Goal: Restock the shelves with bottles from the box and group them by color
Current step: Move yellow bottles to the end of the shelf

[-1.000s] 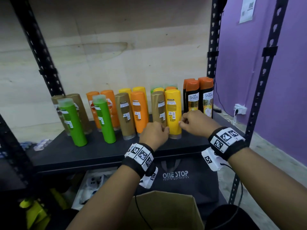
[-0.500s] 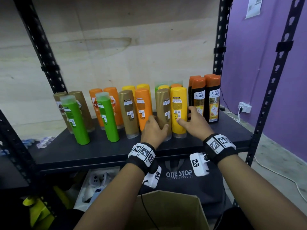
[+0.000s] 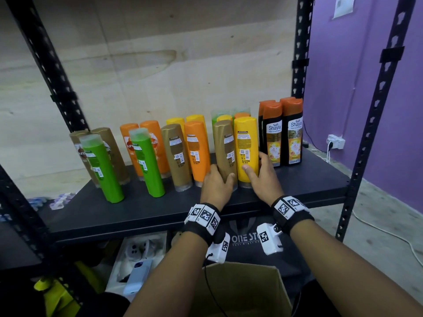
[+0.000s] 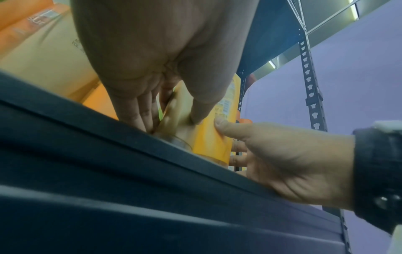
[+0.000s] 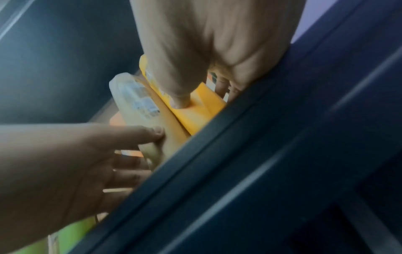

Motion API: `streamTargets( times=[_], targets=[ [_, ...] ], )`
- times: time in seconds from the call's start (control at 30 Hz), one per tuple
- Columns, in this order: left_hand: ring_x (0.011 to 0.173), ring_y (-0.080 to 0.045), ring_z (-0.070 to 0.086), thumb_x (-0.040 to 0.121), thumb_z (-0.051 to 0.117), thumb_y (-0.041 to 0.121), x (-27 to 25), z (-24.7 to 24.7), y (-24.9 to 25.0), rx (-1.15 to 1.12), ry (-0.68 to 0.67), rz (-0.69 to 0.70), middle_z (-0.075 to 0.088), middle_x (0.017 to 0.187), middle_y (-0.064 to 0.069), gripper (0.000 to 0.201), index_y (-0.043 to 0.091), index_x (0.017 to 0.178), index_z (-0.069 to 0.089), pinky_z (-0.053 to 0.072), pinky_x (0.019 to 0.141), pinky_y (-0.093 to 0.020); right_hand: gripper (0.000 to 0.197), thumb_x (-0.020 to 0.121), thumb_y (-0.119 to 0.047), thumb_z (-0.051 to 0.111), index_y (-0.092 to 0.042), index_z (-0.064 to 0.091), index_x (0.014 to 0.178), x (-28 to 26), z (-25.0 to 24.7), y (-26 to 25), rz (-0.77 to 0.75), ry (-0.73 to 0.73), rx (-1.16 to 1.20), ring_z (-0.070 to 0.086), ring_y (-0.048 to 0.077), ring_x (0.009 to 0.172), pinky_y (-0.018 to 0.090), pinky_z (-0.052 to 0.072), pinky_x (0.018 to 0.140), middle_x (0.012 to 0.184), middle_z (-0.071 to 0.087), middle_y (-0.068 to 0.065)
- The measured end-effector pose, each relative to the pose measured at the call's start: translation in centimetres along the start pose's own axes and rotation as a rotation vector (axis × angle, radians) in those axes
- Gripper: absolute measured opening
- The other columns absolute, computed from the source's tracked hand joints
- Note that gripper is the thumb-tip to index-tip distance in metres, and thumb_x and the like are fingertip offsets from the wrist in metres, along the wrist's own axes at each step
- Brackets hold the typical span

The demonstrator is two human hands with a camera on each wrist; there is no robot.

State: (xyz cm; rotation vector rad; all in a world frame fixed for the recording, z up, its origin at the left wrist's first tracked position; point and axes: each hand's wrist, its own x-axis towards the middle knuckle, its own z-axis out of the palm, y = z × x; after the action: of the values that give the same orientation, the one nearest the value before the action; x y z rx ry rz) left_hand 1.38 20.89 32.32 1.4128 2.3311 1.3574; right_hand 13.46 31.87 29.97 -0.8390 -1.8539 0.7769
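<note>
On the black shelf (image 3: 297, 186) stand rows of bottles. My left hand (image 3: 217, 181) grips the base of a gold bottle (image 3: 225, 147), thumb on its front and fingers round its left side; the left wrist view shows the gold bottle (image 4: 174, 113) between thumb and fingers. My right hand (image 3: 263, 177) grips the yellow bottle (image 3: 246, 145) beside it, thumb on the front, fingers behind its right side. The right wrist view shows the thumb pressed on the yellow bottle (image 5: 195, 110). Both bottles stand upright, side by side, touching.
Left of these stand an orange bottle (image 3: 196, 152), another gold bottle (image 3: 176, 154), two green bottles (image 3: 146, 163) and more behind. Black Safi Shayla bottles (image 3: 293, 133) stand at the right. An open cardboard box (image 3: 247, 289) sits below in front. The shelf posts (image 3: 370, 124) frame the bay.
Both hands moved forward from loose fists in front of the bottles and closed round the bases of the gold and yellow bottles. The head view shifted slightly.
</note>
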Motion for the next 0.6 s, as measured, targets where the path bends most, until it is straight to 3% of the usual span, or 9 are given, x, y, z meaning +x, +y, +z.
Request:
streamTargets(
  times=[0.13,0.27,0.4,0.5,0.6],
  targets=[
    [0.121,-0.031,0.056,0.1,0.061,0.038,-0.5,-0.6,-0.4,0.0,0.009,0.0,0.059,0.131,-0.012,0.042,0.011,0.129,0.05,0.049,0.097,-0.041,0.058,0.101,-0.04,0.06,-0.017,0.036,0.148,-0.1,0.1,0.2,-0.021,0.011,-0.014,0.045,0.011,0.119,0.031,0.04,0.095,0.145,0.047,0.006],
    [0.124,-0.031,0.054,0.1,0.061,0.042,-0.9,-2.1,-1.2,0.036,0.02,-0.027,0.058,0.134,-0.011,0.044,0.013,0.131,0.049,0.046,0.1,-0.042,0.057,0.101,-0.038,0.062,-0.016,0.037,0.147,-0.1,0.0,0.2,-0.027,0.003,-0.003,0.05,0.018,0.125,0.031,0.04,0.097,0.143,0.049,0.007],
    [0.112,-0.032,0.061,0.098,0.063,0.042,-1.1,-3.8,-2.2,0.04,0.044,-0.042,0.063,0.123,-0.012,0.04,0.012,0.123,0.052,0.052,0.096,-0.045,0.057,0.101,-0.036,0.062,-0.014,0.039,0.147,-0.2,0.1,0.1,-0.033,0.011,-0.002,0.051,0.022,0.127,0.033,0.041,0.098,0.143,0.051,0.009],
    [0.112,-0.034,0.059,0.099,0.062,0.043,-1.5,-4.7,-3.0,0.074,0.068,-0.048,0.064,0.122,-0.013,0.038,0.012,0.119,0.053,0.05,0.09,-0.041,0.056,0.101,-0.035,0.062,-0.012,0.039,0.146,-0.2,0.1,0.1,-0.039,0.022,0.002,0.05,0.022,0.126,0.031,0.039,0.097,0.142,0.051,0.01],
    [0.113,-0.038,0.059,0.098,0.062,0.044,-1.7,-5.5,-3.5,0.101,0.08,-0.069,0.065,0.122,-0.015,0.038,0.012,0.115,0.053,0.051,0.093,-0.046,0.057,0.101,-0.035,0.063,-0.011,0.039,0.147,-0.3,0.1,0.1,-0.033,0.019,0.006,0.05,0.023,0.128,0.03,0.039,0.098,0.143,0.05,0.01]
  ],
)
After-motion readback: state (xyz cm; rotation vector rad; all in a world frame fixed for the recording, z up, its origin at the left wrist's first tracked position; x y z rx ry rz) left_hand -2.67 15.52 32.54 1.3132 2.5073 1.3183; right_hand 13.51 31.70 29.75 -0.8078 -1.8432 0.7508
